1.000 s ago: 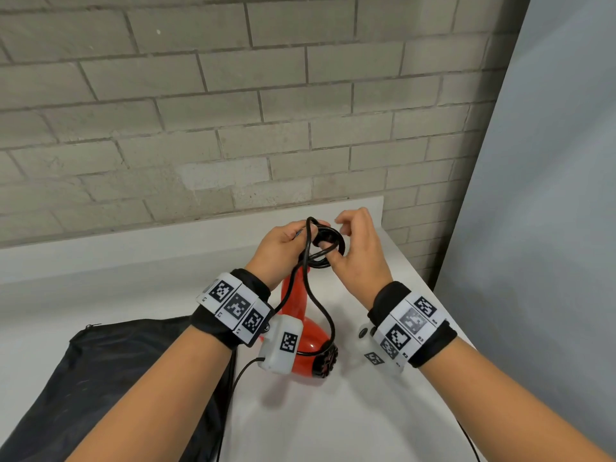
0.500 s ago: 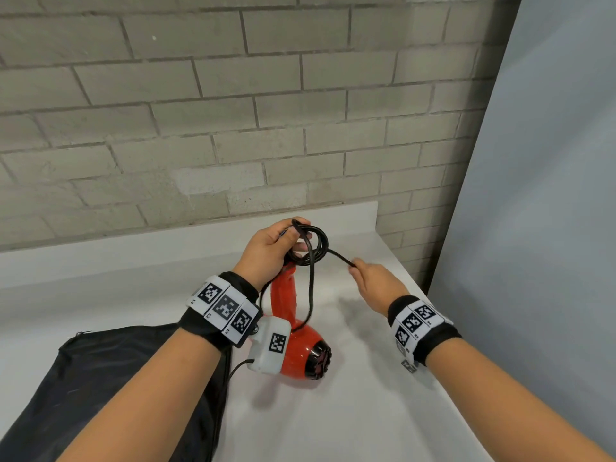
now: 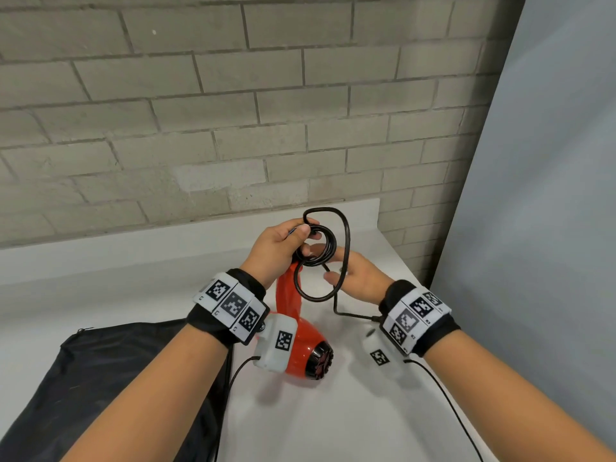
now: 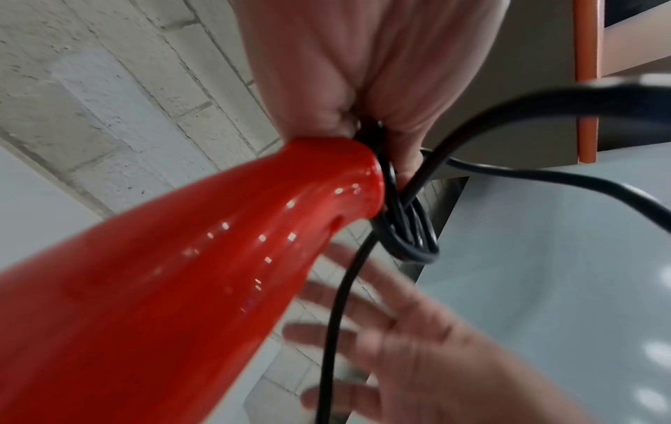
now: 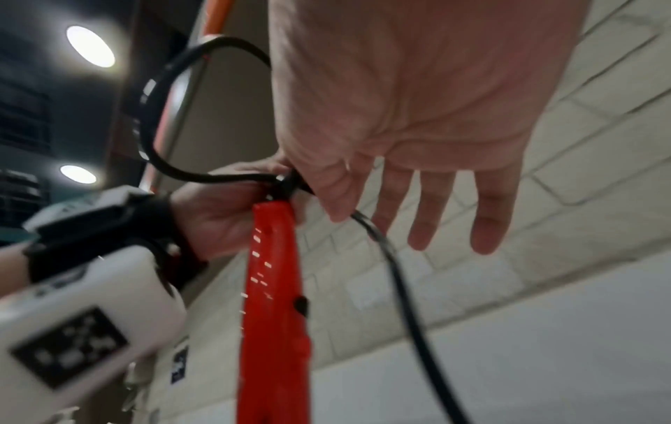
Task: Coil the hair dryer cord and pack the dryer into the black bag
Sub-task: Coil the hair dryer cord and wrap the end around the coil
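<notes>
Left hand (image 3: 275, 250) pinches cord coil (image 3: 316, 245) at red hair dryer (image 3: 296, 315) handle top above worktop (image 3: 333, 411), right hand (image 3: 358, 275) fingers straight, guiding loose cord; keep loops same-sized, pinch firm; black bag (image 3: 100, 378) left of dryer.

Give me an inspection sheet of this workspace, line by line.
Surface: white tabletop, matte.
Job's things: glossy red plastic hair dryer standing nozzle-down; flat black fabric bag lying at the left, dryer not in it.
Clutter: nothing seen.
Grippers: left hand grips the dryer's handle end and the coils; right hand open, fingers straight against the cord.
Cables: black dryer cord, partly coiled, one loose loop.
Surroundings: grey brick wall; grey panel at right.
</notes>
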`<state>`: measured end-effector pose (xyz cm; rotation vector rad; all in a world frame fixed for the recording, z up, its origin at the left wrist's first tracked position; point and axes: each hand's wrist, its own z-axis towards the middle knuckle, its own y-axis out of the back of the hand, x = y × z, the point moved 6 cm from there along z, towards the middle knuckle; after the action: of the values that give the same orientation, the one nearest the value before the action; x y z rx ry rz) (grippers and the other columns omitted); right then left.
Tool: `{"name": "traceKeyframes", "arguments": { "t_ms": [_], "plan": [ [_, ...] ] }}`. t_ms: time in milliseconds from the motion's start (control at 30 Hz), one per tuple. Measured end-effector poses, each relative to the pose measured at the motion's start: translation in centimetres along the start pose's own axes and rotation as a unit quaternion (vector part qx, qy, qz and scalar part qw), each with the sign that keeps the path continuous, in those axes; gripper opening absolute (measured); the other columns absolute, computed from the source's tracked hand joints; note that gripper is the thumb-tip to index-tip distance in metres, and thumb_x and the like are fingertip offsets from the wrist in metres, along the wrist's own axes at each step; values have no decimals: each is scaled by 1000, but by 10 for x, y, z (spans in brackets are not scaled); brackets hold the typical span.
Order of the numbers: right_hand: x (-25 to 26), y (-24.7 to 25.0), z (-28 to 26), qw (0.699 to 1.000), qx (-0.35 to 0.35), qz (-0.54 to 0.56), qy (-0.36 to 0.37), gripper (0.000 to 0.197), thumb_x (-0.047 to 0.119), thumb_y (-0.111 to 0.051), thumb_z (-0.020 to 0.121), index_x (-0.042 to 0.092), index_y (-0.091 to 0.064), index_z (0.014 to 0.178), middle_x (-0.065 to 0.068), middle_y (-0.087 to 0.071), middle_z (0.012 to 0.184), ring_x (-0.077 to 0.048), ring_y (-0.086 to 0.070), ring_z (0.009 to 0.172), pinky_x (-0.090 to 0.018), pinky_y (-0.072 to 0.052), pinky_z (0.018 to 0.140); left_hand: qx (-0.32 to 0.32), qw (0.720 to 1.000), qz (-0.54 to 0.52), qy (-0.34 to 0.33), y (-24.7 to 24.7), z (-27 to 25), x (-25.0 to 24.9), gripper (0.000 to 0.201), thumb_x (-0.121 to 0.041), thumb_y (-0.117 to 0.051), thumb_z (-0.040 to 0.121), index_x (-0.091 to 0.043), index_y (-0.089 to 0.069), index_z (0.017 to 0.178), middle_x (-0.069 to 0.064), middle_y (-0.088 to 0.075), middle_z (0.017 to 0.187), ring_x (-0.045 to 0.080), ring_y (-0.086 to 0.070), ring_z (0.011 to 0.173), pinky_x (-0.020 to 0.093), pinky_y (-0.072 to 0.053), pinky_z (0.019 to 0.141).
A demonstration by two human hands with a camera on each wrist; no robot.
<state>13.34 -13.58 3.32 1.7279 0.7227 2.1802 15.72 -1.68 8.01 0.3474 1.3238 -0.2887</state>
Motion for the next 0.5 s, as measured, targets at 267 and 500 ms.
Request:
{"name": "traceKeyframes", "arguments": {
  "t_ms": [267,500],
  "plan": [
    [-70,10,6,979,-85,-83,-165,26,9,-46,90,14,-62,70,-14,-67,86,-22,-58,85,-30,-43,83,-5,999,-53,3,9,-3,0,25,-14,-34,97,-10,-58,103,-5,-62,76,0,-41,47,14,-38,53],
    [-135,1,-22,907,52,-280,-310,30,14,-48,87,16,-60,114,-8,-60,124,-27,-57,112,-36,-44,98,35,996,-87,-6,14,-13,-6,29,-12,-33,96,-24,-57,108,-5,-59,76,1,-39,48,10,-36,51]
  ]
}}
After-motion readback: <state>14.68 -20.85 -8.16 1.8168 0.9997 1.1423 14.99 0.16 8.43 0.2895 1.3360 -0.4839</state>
